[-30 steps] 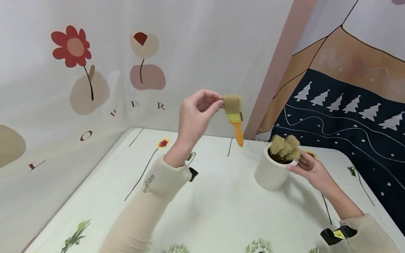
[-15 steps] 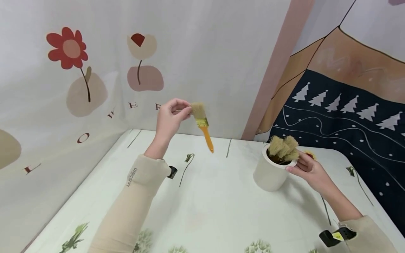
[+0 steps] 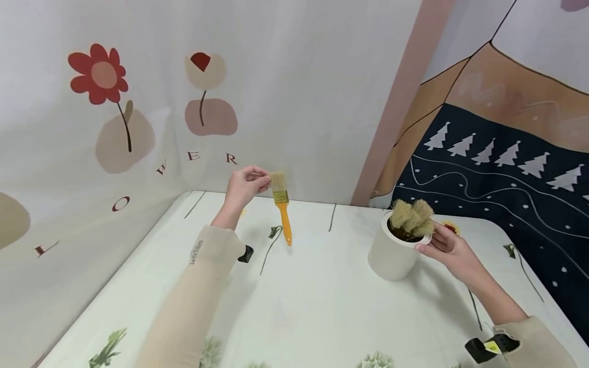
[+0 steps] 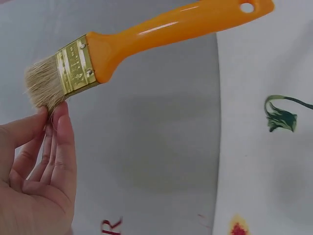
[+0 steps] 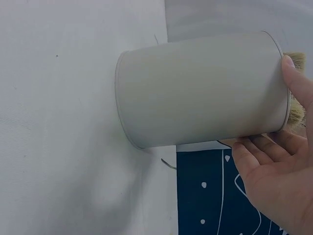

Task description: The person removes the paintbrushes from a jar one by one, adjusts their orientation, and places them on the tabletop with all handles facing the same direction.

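My left hand (image 3: 246, 188) pinches a paintbrush (image 3: 281, 204) by the edge of its bristles, between thumb and fingertips. The brush hangs bristles up over the far part of the table, its orange handle (image 4: 181, 29) pointing down and a gold metal band below the bristles. At the right stands a white cylindrical pot (image 3: 391, 255), upright on the table. Several more brushes (image 3: 409, 217) are inside it, bristles up, their handles hidden by the wall. My right hand (image 3: 453, 253) grips the pot near its rim, thumb on the near side and fingers behind.
The table (image 3: 299, 296) wears a white cloth printed with flowers and stems. Behind it hangs a pale curtain (image 3: 294, 92) with flower prints and letters. A dark cloth (image 3: 497, 168) with white trees hangs at the right rear, close behind the pot.
My left hand has carried the paintbrush left, away from the pot, and then lower toward the table. The right hand and the pot have stayed in place.
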A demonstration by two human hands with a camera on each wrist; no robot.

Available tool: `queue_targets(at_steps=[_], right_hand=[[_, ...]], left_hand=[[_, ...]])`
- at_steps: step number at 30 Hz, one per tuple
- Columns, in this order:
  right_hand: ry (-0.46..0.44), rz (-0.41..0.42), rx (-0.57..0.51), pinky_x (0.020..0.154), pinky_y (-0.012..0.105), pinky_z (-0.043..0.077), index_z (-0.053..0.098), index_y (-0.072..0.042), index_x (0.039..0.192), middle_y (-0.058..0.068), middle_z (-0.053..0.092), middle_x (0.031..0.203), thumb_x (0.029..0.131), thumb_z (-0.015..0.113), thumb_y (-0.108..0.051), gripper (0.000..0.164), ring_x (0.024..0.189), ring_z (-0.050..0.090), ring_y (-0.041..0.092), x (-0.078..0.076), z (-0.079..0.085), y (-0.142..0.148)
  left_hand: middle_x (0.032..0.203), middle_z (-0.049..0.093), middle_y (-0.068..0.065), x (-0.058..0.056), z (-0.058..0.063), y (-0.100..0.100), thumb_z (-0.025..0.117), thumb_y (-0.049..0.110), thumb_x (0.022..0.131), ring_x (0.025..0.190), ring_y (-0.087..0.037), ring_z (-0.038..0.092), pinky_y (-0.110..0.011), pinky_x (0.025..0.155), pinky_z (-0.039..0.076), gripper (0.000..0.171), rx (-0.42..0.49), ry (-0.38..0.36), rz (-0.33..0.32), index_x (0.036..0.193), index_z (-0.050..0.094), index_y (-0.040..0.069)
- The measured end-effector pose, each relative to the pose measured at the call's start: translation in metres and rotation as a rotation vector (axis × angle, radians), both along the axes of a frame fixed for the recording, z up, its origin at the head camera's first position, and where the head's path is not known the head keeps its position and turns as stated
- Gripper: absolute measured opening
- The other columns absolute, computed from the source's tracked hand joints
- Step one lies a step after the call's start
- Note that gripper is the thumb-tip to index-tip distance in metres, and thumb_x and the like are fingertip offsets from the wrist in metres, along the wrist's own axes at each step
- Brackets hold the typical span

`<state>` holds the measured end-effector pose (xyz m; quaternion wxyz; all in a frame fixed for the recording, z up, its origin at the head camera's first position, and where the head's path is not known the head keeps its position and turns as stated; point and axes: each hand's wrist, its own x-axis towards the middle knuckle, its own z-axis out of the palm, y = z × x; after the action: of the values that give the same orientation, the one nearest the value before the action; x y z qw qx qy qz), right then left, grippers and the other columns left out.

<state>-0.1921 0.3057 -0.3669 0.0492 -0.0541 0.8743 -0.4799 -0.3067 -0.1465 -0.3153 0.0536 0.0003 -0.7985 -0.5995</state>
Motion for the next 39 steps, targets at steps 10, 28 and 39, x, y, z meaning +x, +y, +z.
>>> queue_targets(at_steps=[10, 28, 39], right_hand=[[-0.003, -0.016, 0.006, 0.086, -0.002, 0.044, 0.005, -0.002, 0.159, 0.031, 0.021, 0.161, 0.100, 0.061, -0.031, 0.087, 0.143, 0.029, 0.053, -0.004, 0.000, 0.001], [-0.002, -0.022, -0.011, 0.085, -0.002, 0.043, 0.007, -0.004, 0.160, 0.031, 0.023, 0.160, 0.100, 0.061, -0.028, 0.084, 0.143, 0.030, 0.052, -0.003, 0.002, 0.002], [0.001, -0.023, -0.025, 0.087, -0.002, 0.043, 0.009, -0.003, 0.159, 0.031, 0.024, 0.160, 0.100, 0.062, -0.027, 0.083, 0.144, 0.029, 0.052, 0.000, -0.002, -0.001]], left_hand=[[0.116, 0.069, -0.020, -0.029, -0.027, 0.006, 0.065, 0.011, 0.097, 0.086, -0.014, 0.068, -0.036, 0.094, 0.060, 0.020, -0.088, -0.107, -0.024, 0.114, 0.067, 0.001], [0.109, 0.071, -0.018, -0.038, -0.089, 0.034, 0.068, 0.010, 0.095, 0.094, -0.024, 0.072, -0.037, 0.092, 0.060, 0.016, -0.100, -0.216, -0.026, 0.108, 0.071, 0.003], [0.109, 0.072, -0.017, -0.036, -0.116, 0.039, 0.066, 0.007, 0.095, 0.084, -0.014, 0.068, -0.027, 0.081, 0.061, 0.017, -0.151, -0.262, -0.063, 0.109, 0.072, 0.000]])
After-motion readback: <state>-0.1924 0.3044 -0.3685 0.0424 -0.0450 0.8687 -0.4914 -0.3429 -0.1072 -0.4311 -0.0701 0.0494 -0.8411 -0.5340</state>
